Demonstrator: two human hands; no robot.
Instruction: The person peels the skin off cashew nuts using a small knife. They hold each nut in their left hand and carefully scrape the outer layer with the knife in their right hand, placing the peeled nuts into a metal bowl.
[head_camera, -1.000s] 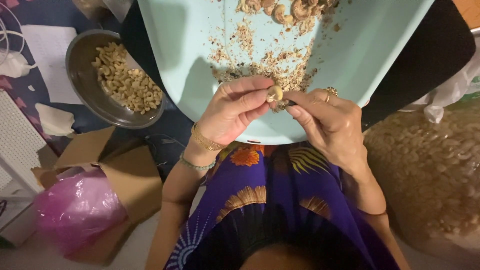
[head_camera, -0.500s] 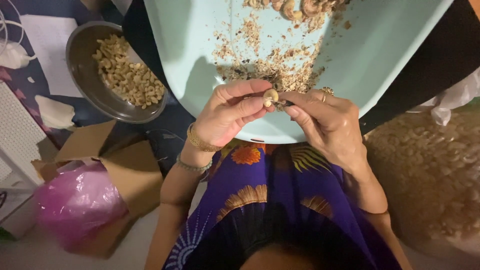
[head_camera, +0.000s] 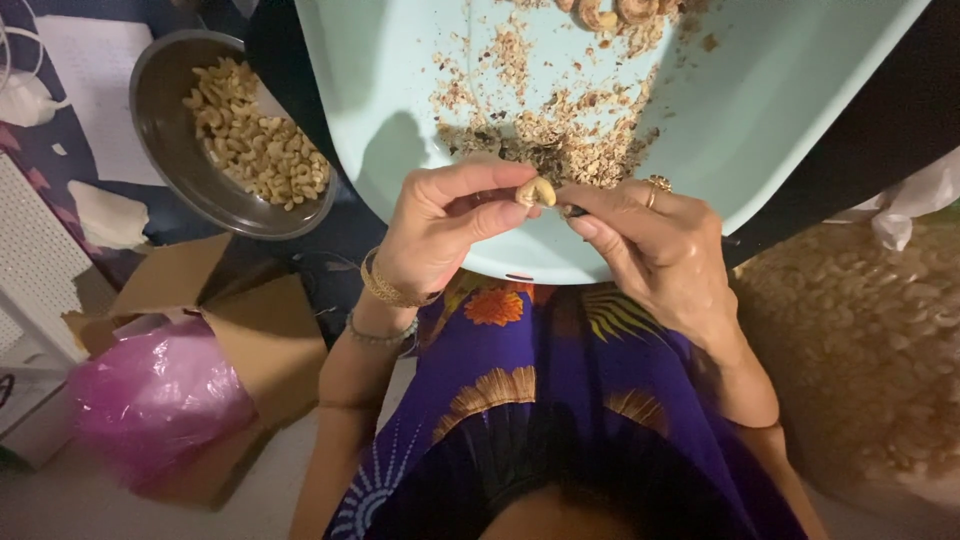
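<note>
Two hands (head_camera: 450, 225) (head_camera: 655, 240), cashew (head_camera: 535, 191), pale tray (head_camera: 800, 110), floor clutter

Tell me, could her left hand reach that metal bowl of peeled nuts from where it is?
Probably yes. The left hand pinches a cashew, and the metal bowl sits on that same side, nothing between them.

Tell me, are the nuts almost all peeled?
Not yet. Done: a metal bowl holds a pile of peeled nuts, and skin scraps litter the pale tray. In hand: the left hand pinches one nut while the right hand works at it. Left: a few unpeeled nuts at the tray's top edge.
</note>
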